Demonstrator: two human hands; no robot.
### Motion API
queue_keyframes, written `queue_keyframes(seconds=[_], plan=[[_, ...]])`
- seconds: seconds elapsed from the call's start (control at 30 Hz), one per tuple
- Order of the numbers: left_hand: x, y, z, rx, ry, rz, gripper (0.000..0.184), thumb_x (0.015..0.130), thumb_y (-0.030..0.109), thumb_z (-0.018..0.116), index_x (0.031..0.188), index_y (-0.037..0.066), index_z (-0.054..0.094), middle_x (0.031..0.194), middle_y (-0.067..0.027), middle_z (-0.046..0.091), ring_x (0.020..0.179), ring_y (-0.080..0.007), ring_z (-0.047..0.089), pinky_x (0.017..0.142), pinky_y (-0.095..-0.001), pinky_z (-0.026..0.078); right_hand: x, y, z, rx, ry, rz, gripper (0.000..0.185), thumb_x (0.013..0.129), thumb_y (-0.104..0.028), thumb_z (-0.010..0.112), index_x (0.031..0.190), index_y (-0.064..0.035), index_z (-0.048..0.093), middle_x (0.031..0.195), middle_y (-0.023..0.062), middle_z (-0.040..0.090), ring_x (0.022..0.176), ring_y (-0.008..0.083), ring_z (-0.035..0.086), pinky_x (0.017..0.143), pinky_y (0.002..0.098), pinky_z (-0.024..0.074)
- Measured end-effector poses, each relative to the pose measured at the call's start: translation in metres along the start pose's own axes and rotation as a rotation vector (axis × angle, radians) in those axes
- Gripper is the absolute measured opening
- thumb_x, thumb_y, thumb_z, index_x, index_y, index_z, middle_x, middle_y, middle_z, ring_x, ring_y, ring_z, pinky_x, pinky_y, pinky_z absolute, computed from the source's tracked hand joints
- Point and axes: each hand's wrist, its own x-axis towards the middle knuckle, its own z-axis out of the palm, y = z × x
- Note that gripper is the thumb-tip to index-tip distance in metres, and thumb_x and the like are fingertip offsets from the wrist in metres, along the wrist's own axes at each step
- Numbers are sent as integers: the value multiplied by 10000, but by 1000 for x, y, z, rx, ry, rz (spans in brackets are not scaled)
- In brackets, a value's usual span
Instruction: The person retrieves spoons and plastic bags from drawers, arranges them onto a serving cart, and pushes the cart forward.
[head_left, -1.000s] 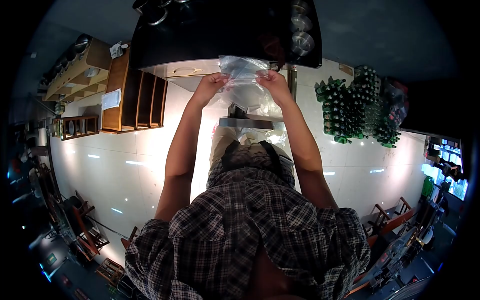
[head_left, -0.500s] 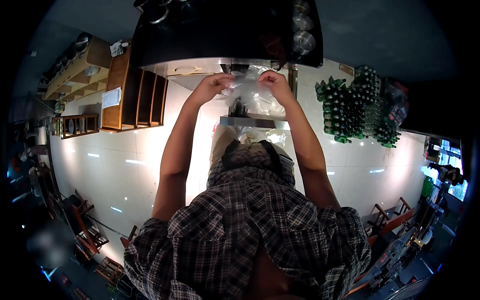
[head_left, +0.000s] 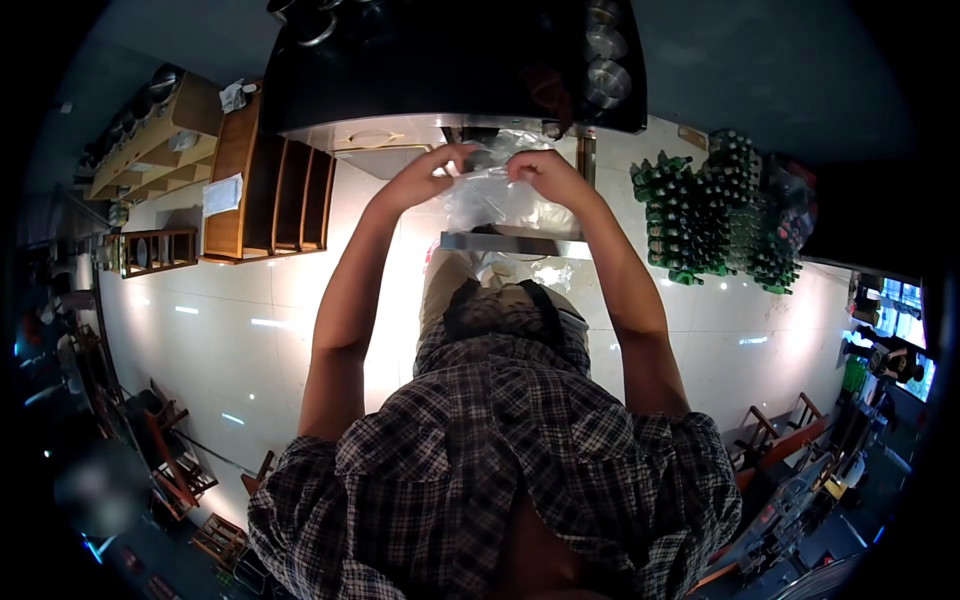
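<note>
A clear plastic bag [head_left: 488, 200] hangs between my two hands, above an open drawer [head_left: 515, 243] under the dark counter. My left hand [head_left: 432, 172] pinches the bag's left side with its fingertips. On the other side, my right hand [head_left: 545, 174] is closed on the bag's upper right edge. More crumpled clear plastic lies in the drawer behind and below the bag. How much of it is part of the held bag I cannot tell.
The dark counter [head_left: 440, 70] spans the top, with metal lids [head_left: 607, 82] at its right end. Many green bottles [head_left: 690, 225] stand on the floor at right. A wooden shelf unit [head_left: 265, 195] is at left. Chairs [head_left: 160, 445] stand further back.
My right hand has shifted slightly left, closer to my left hand. The plastic bag has moved left and now hangs more spread out between them.
</note>
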Motion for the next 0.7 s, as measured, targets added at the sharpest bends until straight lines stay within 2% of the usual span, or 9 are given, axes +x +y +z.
queue_keyframes(seconds=[0.03,0.07,0.1,0.17,0.2,0.37,0.43,0.53,0.7], plan=[[1,6,11,-67,5,-25,73,789,33,576,860,24,590,1206,-130,525,1197,-256,441,964,-324,374,3,-4,4,-56,-32,-45,153,730,89,504,793,-24,585,775,65,609,770,162,579,743,264,448],[0,21,19,109,-15,-52,202,822,93,595,1010,18,595,1141,-133,571,1061,-227,535,909,-376,418,6,-11,6,-140,-63,-97,163,719,87,500,786,-31,590,782,75,615,762,197,591,732,278,457],[1,18,18,107,-13,-53,202,822,93,595,1010,18,595,1141,-133,571,1061,-227,535,909,-376,418,8,-14,7,-140,-66,-96,163,719,87,500,786,-31,590,782,75,615,762,197,591,732,278,457],[9,4,15,371,-288,-340,179,848,106,575,983,-9,604,977,-127,633,929,-207,592,849,-347,451,13,-20,7,-313,-107,-195,192,743,53,514,858,-70,606,822,80,630,781,244,608,711,305,476],[7,-11,17,216,-178,-306,173,868,102,550,966,-27,613,847,-87,649,797,-161,603,773,-296,464,14,-26,10,-313,-109,-197,192,743,53,514,858,-70,606,822,80,630,781,244,608,711,305,476],[5,-29,21,143,102,-279,168,884,50,499,972,-22,622,849,-65,637,773,-116,573,715,-247,453,3,-40,47,-438,428,-239,289,759,-78,587,1045,-117,582,873,100,640,779,291,622,677,361,510],[6,-28,24,80,186,-247,174,882,26,485,977,-20,623,856,-63,633,771,-110,564,704,-240,451,-2,-45,61,-348,457,-201,323,723,-119,630,1039,-76,584,915,115,631,835,296,608,742,364,501],[6,-26,32,-203,317,-334,203,884,7,459,1022,-19,605,906,-69,625,805,-115,573,716,-238,464,-8,-52,77,-519,453,-280,364,682,-111,643,1033,-38,583,1057,103,582,1040,268,516,904,394,416],[3,-28,43,-946,363,-370,217,892,27,476,1093,-15,546,993,-84,609,838,-168,605,730,-267,506,-3,-35,94,-692,496,-333,362,700,-73,620,1059,-65,577,1156,85,544,1127,271,470,957,415,378]])
